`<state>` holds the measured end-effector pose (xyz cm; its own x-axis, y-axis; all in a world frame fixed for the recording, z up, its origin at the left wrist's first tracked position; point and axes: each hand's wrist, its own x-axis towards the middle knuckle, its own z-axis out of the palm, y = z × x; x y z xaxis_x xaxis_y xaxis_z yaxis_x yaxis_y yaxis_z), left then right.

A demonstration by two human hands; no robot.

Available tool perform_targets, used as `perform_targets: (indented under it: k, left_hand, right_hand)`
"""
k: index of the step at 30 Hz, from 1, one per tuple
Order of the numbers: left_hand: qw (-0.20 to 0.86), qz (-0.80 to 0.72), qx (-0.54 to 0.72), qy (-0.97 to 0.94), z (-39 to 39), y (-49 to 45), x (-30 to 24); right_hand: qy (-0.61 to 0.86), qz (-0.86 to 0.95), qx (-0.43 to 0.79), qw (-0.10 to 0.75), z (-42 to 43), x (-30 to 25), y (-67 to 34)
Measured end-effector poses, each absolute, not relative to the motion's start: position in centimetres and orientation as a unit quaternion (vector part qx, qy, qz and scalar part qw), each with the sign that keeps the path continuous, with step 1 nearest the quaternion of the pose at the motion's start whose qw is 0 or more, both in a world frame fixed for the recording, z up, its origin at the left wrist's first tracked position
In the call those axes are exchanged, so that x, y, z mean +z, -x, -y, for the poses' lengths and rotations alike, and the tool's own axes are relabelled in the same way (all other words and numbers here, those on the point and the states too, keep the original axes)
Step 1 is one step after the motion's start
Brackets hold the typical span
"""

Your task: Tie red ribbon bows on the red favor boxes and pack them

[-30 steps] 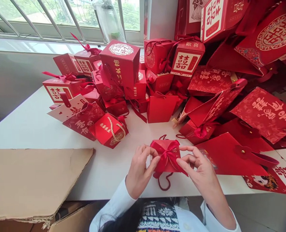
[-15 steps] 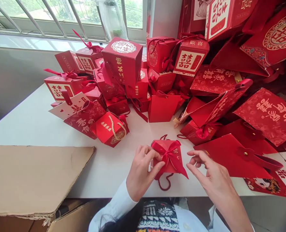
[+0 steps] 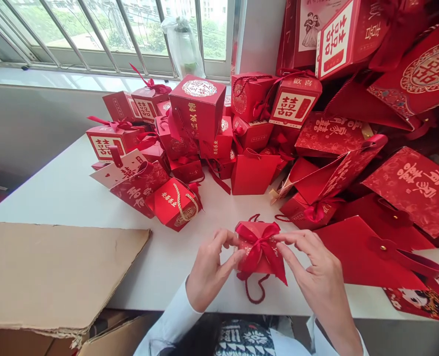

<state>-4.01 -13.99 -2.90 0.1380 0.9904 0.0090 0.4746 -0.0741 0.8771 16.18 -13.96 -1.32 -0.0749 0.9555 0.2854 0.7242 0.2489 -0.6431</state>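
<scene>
A small red gift box (image 3: 249, 244) with a red ribbon bow (image 3: 263, 248) rests near the front edge of the white table (image 3: 59, 193). A red cord loop (image 3: 255, 291) trails from under it toward me. My left hand (image 3: 208, 269) grips the box's left side, thumb and fingers pinched on it. My right hand (image 3: 317, 274) is at the box's right side, its fingertips pinching the bow's right loop.
A heap of red gift boxes (image 3: 199, 106) and red paper bags (image 3: 412, 190) fills the back and right of the table. A flat brown cardboard flap (image 3: 52, 274) lies at the left front. A window (image 3: 93, 34) runs behind.
My right hand let go of the bow half a second ago, drew back to the right, and has returned to pinch its right loop. The left hand stayed on the box.
</scene>
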Motion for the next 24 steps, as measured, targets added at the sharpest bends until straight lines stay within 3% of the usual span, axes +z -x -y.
perform_targets:
  k: [7, 11, 14, 17, 24]
  left_hand:
    - [0.462, -0.564, 0.350, -0.588, 12.1, 4.5, -4.0]
    - [0.421, -0.613, 0.341, -0.575, 9.3, 5.5, -4.0]
    - [0.447, -0.618, 0.233, -0.603, 6.4, 5.8, -4.0]
    - [0.500, -0.570, 0.169, -0.630, 3.6, 4.7, -4.2]
    - [0.621, -0.475, 0.131, -0.609, 0.6, 1.4, -4.3]
  right_hand:
    - [0.605, 0.689, 0.242, 0.317, 13.8, -1.8, -16.5]
    - [0.670, 0.602, 0.242, 0.361, 14.8, -2.8, -18.2]
    - [0.690, 0.568, 0.351, 0.281, 16.5, -4.0, -20.3]
    - [0.614, 0.573, 0.503, 0.204, 18.4, -5.8, -20.8]
    - [0.512, 0.535, 0.605, 0.292, 19.5, -9.0, -15.6]
